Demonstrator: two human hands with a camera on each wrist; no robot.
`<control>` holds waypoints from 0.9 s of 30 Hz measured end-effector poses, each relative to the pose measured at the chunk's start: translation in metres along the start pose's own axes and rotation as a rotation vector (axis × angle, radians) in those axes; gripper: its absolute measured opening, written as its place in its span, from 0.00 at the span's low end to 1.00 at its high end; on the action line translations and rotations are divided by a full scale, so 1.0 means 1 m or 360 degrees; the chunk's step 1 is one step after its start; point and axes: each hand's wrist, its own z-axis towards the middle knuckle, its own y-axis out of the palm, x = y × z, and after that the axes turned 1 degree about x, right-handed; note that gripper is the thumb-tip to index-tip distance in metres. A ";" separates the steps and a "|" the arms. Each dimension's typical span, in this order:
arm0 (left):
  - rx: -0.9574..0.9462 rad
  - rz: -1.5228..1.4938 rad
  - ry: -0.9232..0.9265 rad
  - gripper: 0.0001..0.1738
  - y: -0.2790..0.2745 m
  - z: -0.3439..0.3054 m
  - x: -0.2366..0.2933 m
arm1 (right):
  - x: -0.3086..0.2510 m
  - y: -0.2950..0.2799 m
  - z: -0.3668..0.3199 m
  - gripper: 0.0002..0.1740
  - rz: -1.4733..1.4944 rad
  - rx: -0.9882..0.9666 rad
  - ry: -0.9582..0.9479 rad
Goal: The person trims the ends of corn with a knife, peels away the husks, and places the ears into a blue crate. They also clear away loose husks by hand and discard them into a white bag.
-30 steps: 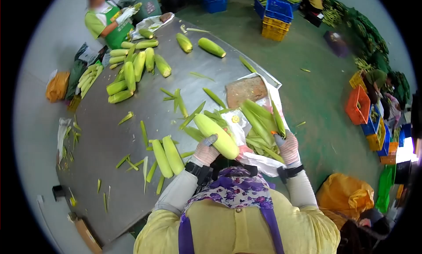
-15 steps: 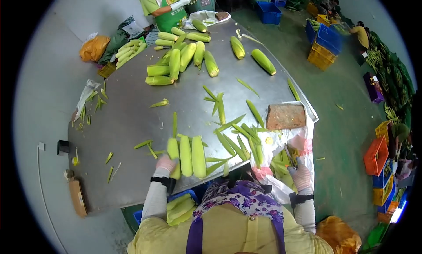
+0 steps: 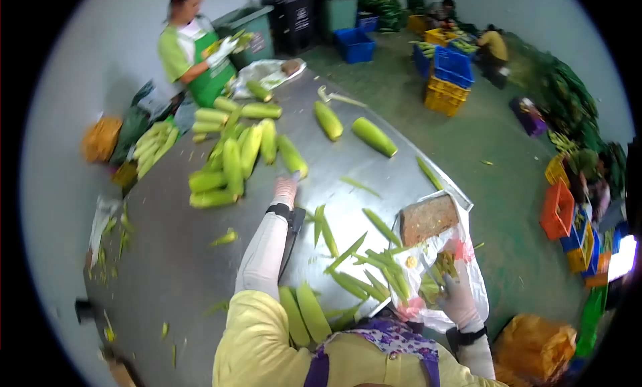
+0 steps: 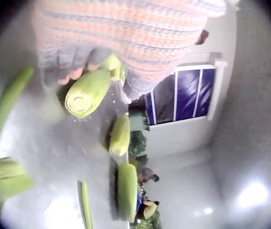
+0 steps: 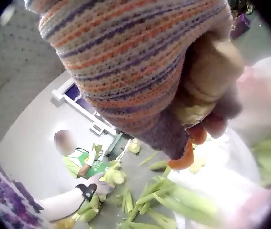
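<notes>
My left hand, in a striped knit glove, reaches far across the metal table. Its fingers are right at the cut end of a husked-leaf-green corn ear. In the left wrist view this ear lies between the spread fingers and thumb. My right hand grips a knife by its wooden handle, above a white plastic bag of husk leaves. The knife's grey blade shows in the head view. Two pale trimmed ears lie at the near table edge.
A pile of corn ears stands beyond my left hand, with two more ears to its right. Loose husk leaves and a brown block lie near the bag. Across the table stands a person in a green apron.
My left hand laid a pale ear beside the others at the near edge, then moved forward to the pile. My right hand let go of husk leaves over the bag and keeps the knife.
</notes>
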 end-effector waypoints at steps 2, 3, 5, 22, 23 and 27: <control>-0.0132 0.0084 -0.0186 0.32 0.035 0.074 0.013 | -0.011 -0.006 -0.016 0.39 -0.0096 -0.0131 0.0268; -0.0079 -0.0111 -0.0357 0.33 0.012 0.060 0.048 | -0.012 -0.006 -0.022 0.39 -0.0101 -0.0134 0.0329; -0.0040 -0.0154 -0.0582 0.33 0.004 0.064 0.077 | -0.021 -0.008 -0.033 0.39 -0.0007 -0.0381 0.0670; -0.1572 -0.2348 -0.0031 0.33 -0.124 -0.310 0.179 | -0.065 -0.006 0.054 0.30 0.0847 0.0529 -0.0489; -0.1382 -0.2326 -0.0134 0.34 -0.131 -0.340 0.191 | -0.084 -0.011 0.047 0.28 0.0943 0.0285 -0.0478; -0.1750 -0.2691 -0.0547 0.36 -0.074 -0.388 0.192 | -0.100 -0.022 0.019 0.26 0.0238 0.0263 -0.0782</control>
